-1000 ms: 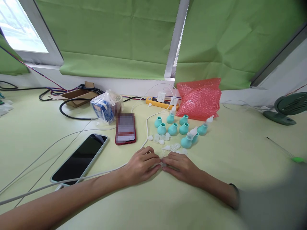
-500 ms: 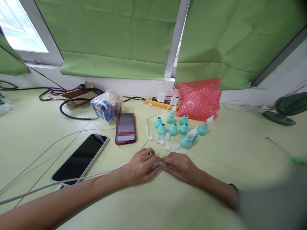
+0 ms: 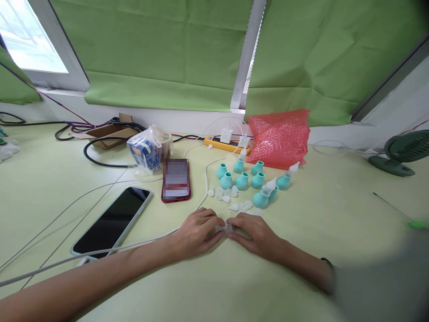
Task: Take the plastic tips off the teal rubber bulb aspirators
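A small clear plastic piece (image 3: 228, 227) lies low over the table between my two hands. My left hand (image 3: 200, 229) pinches its left end between thumb and fingers. From the other side, the thumb and fingertips of my right hand (image 3: 254, 232) close on its right end. Part of the piece is hidden by the fingers. Just beyond are loose translucent caps and tubes (image 3: 246, 206). Behind them stand several teal rubber bulbs (image 3: 241, 180), most with open necks. A few carry a translucent tip, such as the bulb (image 3: 260, 199) nearest my right hand.
A red phone (image 3: 176, 180) and a larger black phone (image 3: 112, 221) lie to the left, with a white cable (image 3: 147, 242) crossing by my left forearm. At the back are an orange power strip (image 3: 221, 143) and a red bubble-wrap bag (image 3: 279, 138). A green-handled screwdriver (image 3: 417, 224) lies right.
The fingertips of both hands have drawn slightly apart, so more of the clear piece shows between them. The bulbs and loose parts stay where they were.
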Demonstrator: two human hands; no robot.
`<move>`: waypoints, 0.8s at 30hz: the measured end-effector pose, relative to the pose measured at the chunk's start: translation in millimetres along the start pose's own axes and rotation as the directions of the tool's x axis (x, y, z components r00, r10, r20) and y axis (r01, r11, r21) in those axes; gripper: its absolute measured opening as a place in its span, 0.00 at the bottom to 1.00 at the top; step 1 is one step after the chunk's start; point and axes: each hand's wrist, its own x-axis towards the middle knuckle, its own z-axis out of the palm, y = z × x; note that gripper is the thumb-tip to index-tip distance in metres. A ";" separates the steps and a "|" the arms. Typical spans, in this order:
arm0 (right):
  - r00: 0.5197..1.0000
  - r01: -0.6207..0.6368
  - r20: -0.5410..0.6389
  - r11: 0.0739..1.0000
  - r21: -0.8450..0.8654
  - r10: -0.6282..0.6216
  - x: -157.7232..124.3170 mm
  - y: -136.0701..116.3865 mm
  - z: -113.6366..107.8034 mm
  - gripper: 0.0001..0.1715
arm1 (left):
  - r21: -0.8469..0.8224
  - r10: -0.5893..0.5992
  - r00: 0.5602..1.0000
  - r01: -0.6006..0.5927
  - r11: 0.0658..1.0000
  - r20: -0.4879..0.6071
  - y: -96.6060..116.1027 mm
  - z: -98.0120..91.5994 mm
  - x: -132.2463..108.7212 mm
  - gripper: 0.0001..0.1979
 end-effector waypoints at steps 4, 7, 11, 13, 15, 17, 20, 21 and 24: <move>0.999 0.031 -0.019 1.000 0.002 -0.031 0.6 0.7 1.2 0.11 | -0.005 -0.046 0.999 0.046 0.999 -0.015 0.9 -0.2 -0.6 0.06; 0.998 0.060 -0.006 0.998 0.006 -0.060 1.4 1.1 1.4 0.10 | -0.004 -0.042 0.999 0.041 0.999 -0.029 1.5 -0.6 0.2 0.06; 0.998 0.069 0.003 0.998 0.005 -0.069 1.1 0.7 0.6 0.10 | -0.008 -0.018 0.998 0.017 1.000 -0.067 0.8 0.4 1.3 0.06; 0.998 0.063 -0.006 0.998 0.003 -0.063 0.3 0.2 0.4 0.10 | -0.012 -0.005 0.997 0.004 1.000 -0.076 -0.1 1.3 1.2 0.06; 0.999 0.032 -0.029 0.999 0.007 -0.032 -0.4 -0.4 0.4 0.10 | -0.014 0.013 0.998 -0.014 1.000 -0.069 -1.2 2.1 0.6 0.05; 0.999 -0.002 -0.037 1.000 0.011 0.002 -0.8 -0.7 0.4 0.10 | -0.015 0.028 0.998 -0.029 0.999 -0.062 -2.3 2.4 0.0 0.05; 1.000 0.017 -0.020 1.000 0.002 -0.017 -0.2 -0.4 0.4 0.08 | -0.020 0.039 0.997 -0.041 0.999 -0.067 -3.0 2.2 -0.4 0.05; 0.999 0.030 -0.017 1.000 -0.003 -0.030 0.2 -0.3 0.4 0.08 | -0.022 0.041 0.997 -0.042 0.999 -0.066 -2.9 1.9 -0.3 0.05; 0.999 0.053 -0.011 0.999 -0.009 -0.054 1.3 0.0 0.2 0.07 | -0.019 0.042 0.998 -0.043 0.999 -0.037 -1.8 1.2 0.4 0.05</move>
